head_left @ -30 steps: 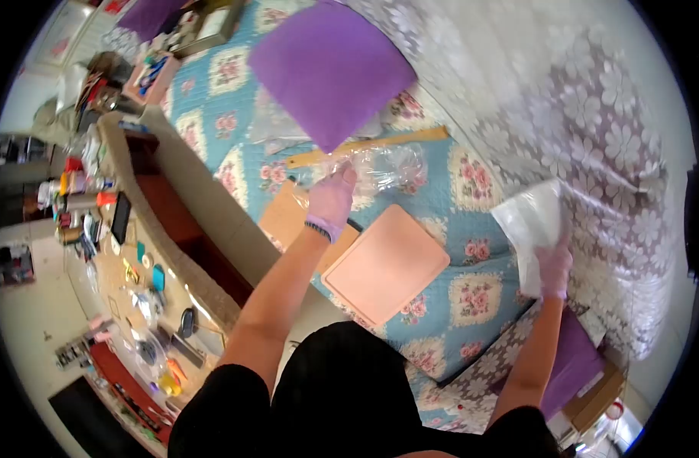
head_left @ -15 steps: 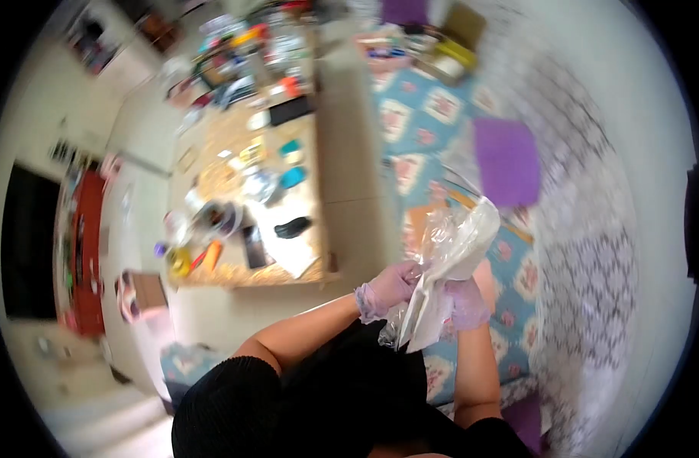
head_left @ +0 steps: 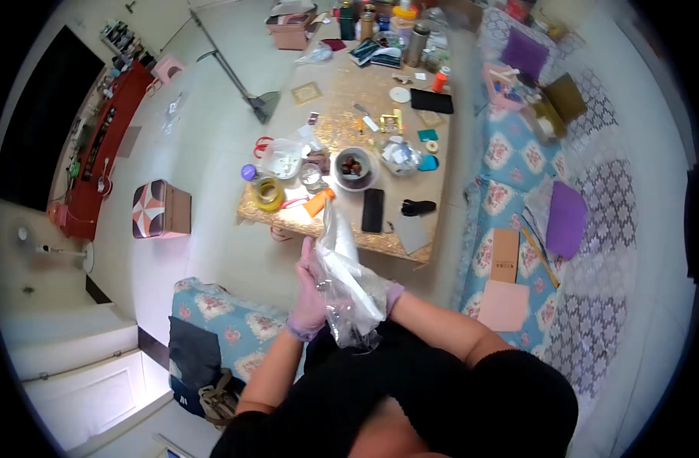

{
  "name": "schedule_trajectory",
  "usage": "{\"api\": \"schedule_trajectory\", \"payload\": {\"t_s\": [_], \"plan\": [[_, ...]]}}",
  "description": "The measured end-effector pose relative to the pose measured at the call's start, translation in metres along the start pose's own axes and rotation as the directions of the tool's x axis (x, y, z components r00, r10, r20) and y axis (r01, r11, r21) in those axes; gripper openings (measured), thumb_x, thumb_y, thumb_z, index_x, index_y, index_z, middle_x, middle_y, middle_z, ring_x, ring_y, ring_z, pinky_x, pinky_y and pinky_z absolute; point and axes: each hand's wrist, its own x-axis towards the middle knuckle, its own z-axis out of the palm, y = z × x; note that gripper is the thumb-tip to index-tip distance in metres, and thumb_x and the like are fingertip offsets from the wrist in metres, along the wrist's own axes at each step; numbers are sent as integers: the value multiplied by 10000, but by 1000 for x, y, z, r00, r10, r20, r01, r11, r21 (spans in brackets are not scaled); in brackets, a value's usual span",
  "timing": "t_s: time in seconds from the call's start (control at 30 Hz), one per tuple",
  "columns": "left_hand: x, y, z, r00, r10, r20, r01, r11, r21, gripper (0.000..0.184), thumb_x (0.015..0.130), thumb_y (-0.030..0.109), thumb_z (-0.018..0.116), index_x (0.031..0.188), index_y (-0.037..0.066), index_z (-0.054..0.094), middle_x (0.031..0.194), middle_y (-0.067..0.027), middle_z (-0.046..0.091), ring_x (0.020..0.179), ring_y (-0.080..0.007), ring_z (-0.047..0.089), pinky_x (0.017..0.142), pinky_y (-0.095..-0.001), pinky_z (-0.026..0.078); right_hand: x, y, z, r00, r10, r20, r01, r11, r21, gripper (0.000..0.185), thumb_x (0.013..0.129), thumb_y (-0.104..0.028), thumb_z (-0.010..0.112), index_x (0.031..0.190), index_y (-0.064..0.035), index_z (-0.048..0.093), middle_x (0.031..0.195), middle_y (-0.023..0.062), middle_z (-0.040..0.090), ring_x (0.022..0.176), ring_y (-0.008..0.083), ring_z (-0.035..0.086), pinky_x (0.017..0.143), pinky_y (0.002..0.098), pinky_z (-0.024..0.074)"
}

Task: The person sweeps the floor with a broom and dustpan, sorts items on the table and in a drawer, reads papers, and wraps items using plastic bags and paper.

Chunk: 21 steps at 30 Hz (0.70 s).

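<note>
A crinkled clear plastic bag (head_left: 353, 324) with a folded white sheet (head_left: 349, 275) is between my hands, in front of my body. On its left side my left hand (head_left: 309, 299), in a thin pale purple glove, grips the bag with the thumb side up. My right hand (head_left: 393, 293), gloved likewise, holds the right side; most of its fingers are hidden behind the plastic. The bag's upper end reaches the near table edge, close to an orange tube (head_left: 319, 203). Whether the white sheet lies fully inside the bag I cannot tell.
The wooden table (head_left: 342, 103) carries a bowl of dark fruit (head_left: 352, 168), a black phone (head_left: 372, 211), yellow tape (head_left: 268, 194) and several bottles. A flowered sofa (head_left: 510, 172) runs along the right, with a brown box (head_left: 505, 256). A patterned stool (head_left: 161, 209) stands left.
My view and body have turned left from the sofa toward the table. Both hands have carried the plastic bag and white sheet along, now before the table's near edge.
</note>
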Motion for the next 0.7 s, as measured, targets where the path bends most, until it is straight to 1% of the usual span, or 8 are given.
{"api": "schedule_trajectory", "payload": {"t_s": [0.03, 0.13, 0.33, 0.43, 0.5, 0.53, 0.57, 0.7], "plan": [[-2, 5, -16, 996, -48, -76, 42, 996, -72, 1196, 538, 309, 912, 1376, 16, 110, 1517, -193, 106, 1387, -289, 203, 1140, -437, 226, 24, 11, 2, 995, 17, 99, -30, 991, 131, 421, 949, -254, 545, 1309, -40, 498, 1119, 67, 630, 940, 146, 619, 835, 284, 512], [-18, -6, -59, 975, -118, -190, 135, 988, 77, 1086, 526, 278, 912, 1324, -10, 235, 1380, -182, 350, 1272, -258, 382, 1061, -407, 357, 80, 54, -35, 962, -15, 272, 175, 797, -578, 500, 978, -203, 451, 1434, -51, 313, 1410, 97, 411, 1278, 189, 404, 1096, 347, 327], [6, 21, -102, 864, -292, -410, 299, 953, -48, 662, 675, 103, 806, 1192, 19, 402, 1169, -127, 504, 1058, -205, 528, 903, -364, 474, 169, 79, -11, 866, 98, 490, -212, 960, 184, 406, 1004, -254, 388, 1355, -55, 428, 1284, 97, 523, 1136, 178, 519, 979, 326, 436], [44, 42, -142, 693, -402, -598, 298, 916, -270, 539, 748, 40, 708, 1184, 21, 393, 1098, -120, 523, 965, -210, 552, 851, -351, 485, 203, 42, -23, 920, 37, 390, -110, 980, 166, 417, 1001, -304, 381, 1343, -77, 451, 1280, 83, 514, 1121, 166, 526, 954, 347, 462], [71, 34, -188, 601, -279, -749, 172, 960, -220, 506, 751, 19, 667, 1182, 15, 402, 1048, -121, 527, 926, -208, 553, 825, -337, 480, 216, -18, 34, 851, 513, 111, -453, 824, -339, 652, 931, -344, 563, 1464, -117, 266, 1439, 72, 370, 1313, 233, 362, 1055, 419, 361], [73, 25, -215, 561, -222, -798, 166, 974, -154, 507, 740, 15, 655, 1185, 13, 412, 1030, -122, 526, 922, -205, 547, 818, -327, 474, 212, -43, 43, 916, 305, 261, -205, 914, -349, 843, 867, -466, 623, 1500, -151, 165, 1520, 64, 227, 1370, 236, 269, 1048, 429, 348], [79, 28, -237, 560, -240, -793, 181, 969, -166, 507, 740, 15, 655, 1185, 13, 412, 1030, -122, 526, 922, -205, 547, 818, -327, 474, 221, -63, 68, 929, 360, -84, -365, 859, -359, 996, 785, -565, 672, 1504, -148, 123, 1538, 77, 164, 1378, 244, 247, 1056, 396, 339], [107, 45, -278, 558, -126, -820, 466, 866, 183, 468, 692, 36, 632, 1117, -10, 442, 1017, -130, 534, 936, -191, 543, 793, -310, 465, 287, -44, 102, 994, -103, 26, 85, 626, -775, 910, 832, -443, 665, 1489, -87, 146, 1529, 143, 148, 1403, 285, 196, 1107, 399, 269]]}}
